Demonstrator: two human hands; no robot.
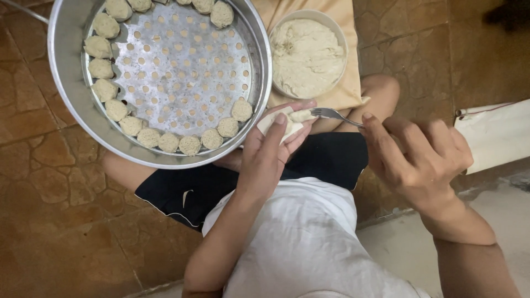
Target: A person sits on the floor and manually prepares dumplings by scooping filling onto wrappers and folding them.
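Observation:
My left hand (270, 149) cups a pale dumpling wrapper (276, 122) with a lump of filling on it, just beside the rim of the steamer tray. My right hand (414, 157) grips a metal fork (331, 114) whose tines touch the filling on the wrapper. A round metal steamer tray (182, 60) with a perforated base holds several formed dumplings (168, 142) set along its inner edge. A white bowl (307, 52) of pale filling paste stands behind my hands on a tan cushion.
I sit on a brown stone-tile floor (61, 221), knees out, in black shorts and a white shirt. A white object (494, 132) lies at the right. A lighter floor strip runs along the lower right.

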